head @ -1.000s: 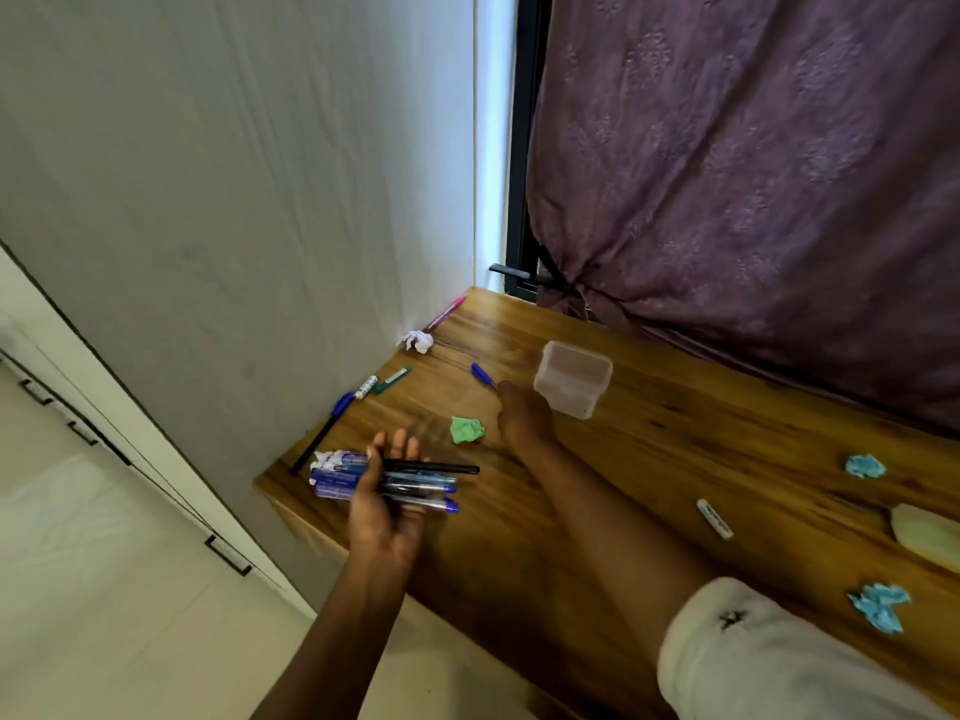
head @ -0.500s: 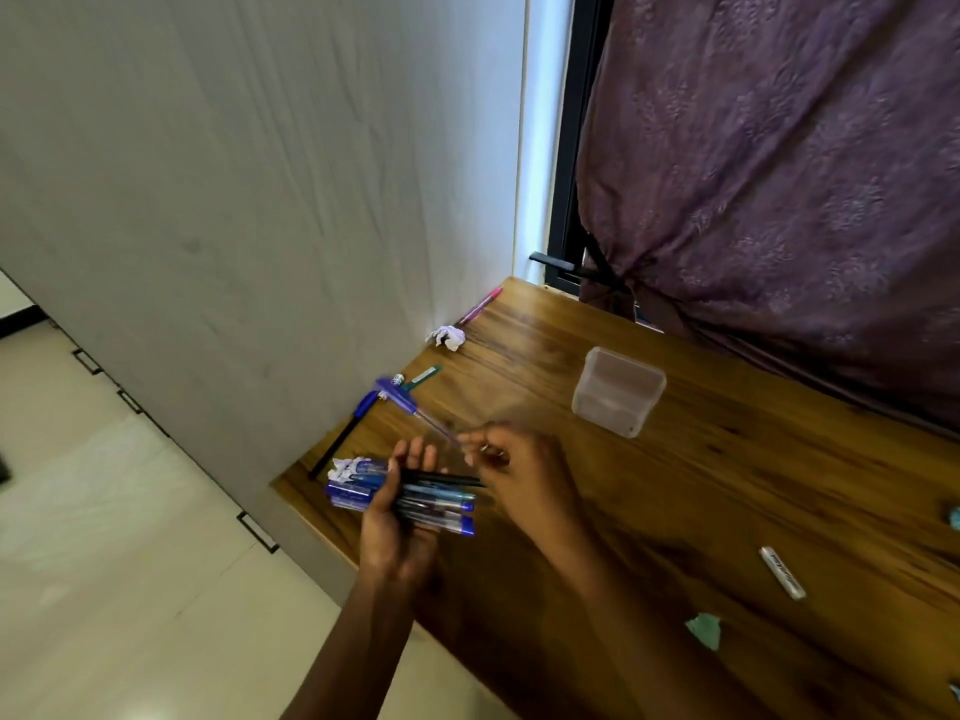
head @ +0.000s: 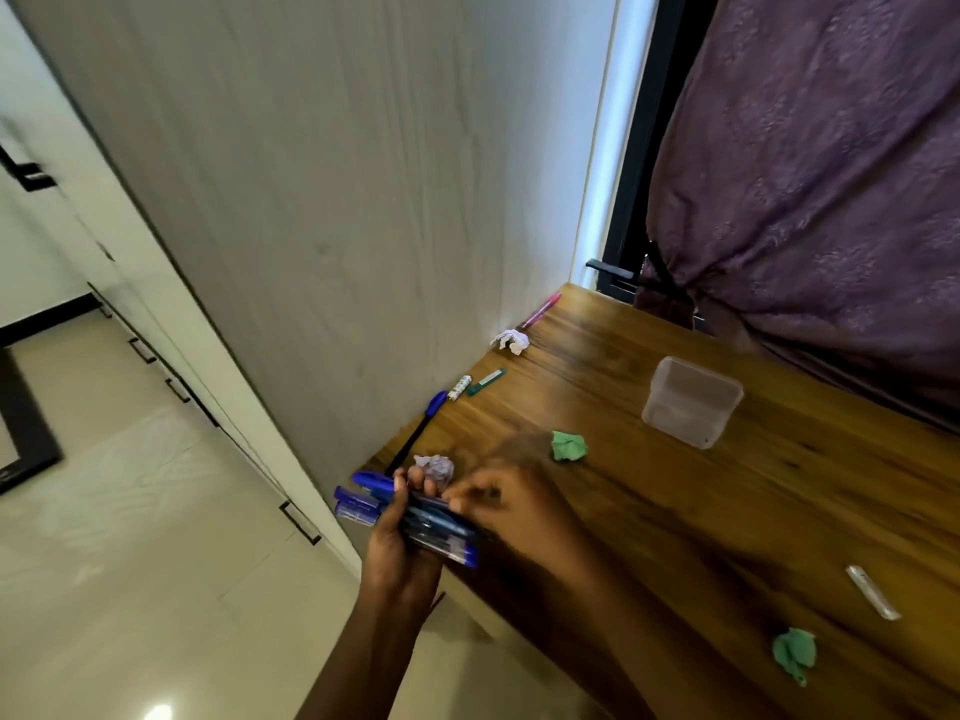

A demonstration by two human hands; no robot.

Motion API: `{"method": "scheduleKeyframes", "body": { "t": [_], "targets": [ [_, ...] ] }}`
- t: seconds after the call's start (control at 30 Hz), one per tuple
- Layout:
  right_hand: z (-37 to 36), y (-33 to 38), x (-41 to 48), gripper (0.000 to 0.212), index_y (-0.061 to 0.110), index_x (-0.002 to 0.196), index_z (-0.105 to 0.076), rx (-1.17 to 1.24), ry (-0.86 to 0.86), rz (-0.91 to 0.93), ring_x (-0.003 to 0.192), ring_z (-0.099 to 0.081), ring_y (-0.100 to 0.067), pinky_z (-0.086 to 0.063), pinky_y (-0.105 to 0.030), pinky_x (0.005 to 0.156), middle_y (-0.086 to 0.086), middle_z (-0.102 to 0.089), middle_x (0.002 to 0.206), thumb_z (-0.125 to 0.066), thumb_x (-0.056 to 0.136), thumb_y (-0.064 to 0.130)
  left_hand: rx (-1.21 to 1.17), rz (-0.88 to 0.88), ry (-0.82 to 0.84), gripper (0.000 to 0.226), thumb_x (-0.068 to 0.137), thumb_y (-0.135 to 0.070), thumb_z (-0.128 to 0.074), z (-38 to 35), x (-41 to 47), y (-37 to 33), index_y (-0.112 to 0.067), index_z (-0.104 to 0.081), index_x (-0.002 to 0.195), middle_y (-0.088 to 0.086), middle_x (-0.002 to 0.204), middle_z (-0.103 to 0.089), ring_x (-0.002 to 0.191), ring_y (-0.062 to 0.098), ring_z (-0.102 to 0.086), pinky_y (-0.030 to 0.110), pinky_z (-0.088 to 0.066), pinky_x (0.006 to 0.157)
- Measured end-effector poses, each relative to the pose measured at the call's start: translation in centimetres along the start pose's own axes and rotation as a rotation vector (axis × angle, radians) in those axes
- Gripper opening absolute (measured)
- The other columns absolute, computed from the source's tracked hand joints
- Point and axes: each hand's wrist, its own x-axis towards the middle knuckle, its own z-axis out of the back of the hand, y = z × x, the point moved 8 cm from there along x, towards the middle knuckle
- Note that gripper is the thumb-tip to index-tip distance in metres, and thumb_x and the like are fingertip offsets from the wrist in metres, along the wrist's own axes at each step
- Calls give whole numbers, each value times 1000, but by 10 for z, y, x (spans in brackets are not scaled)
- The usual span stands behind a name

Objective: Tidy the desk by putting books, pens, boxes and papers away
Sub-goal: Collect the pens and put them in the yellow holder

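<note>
Clutching pen bundle (head: 441, 532), left grip (head: 400, 550); right grip (head: 514, 511): cannot tell; two green paper balls (head: 569, 445) (head: 793, 652); one clear box (head: 691, 402)

Bare left forearm rises from the bottom edge; left hand (head: 397, 543) upright, palm turned right, fingers (head: 415, 478) curled over a bundle of pens (head: 441, 532) in a firm grip. Bare right forearm runs in from lower right. The right hand (head: 511, 506) is motion-blurred, fingertips (head: 457, 498) at the bundle's top, just beside the left fingers. Pinch or mere touch, can't tell.
</note>
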Motion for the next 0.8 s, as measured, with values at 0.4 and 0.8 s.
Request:
{"method": "scheduleKeyframes", "body": {
  "t": [0.4, 0.8],
  "targets": [
    [-49, -39, 136, 38, 11, 122, -56, -410, -42, -569, 115, -56, -31, -49, -40, 91, -10, -58, 126, -53, 89, 31, 32, 62, -49, 14, 91, -10, -48, 30, -1, -63, -15, -61, 94, 4, 89, -69, 77, 16, -70, 35, -60, 70],
    [-50, -38, 126, 48, 9, 123, -54, -153, -140, -744, 115, -54, -30, -45, -41, 97, -10, -58, 124, -57, 83, 38, 77, 149, -22, 22, 93, -11, -44, 34, -5, -72, -14, -62, 106, 6, 102, -71, 89, 20, -70, 39, -55, 82]
  ]
}}
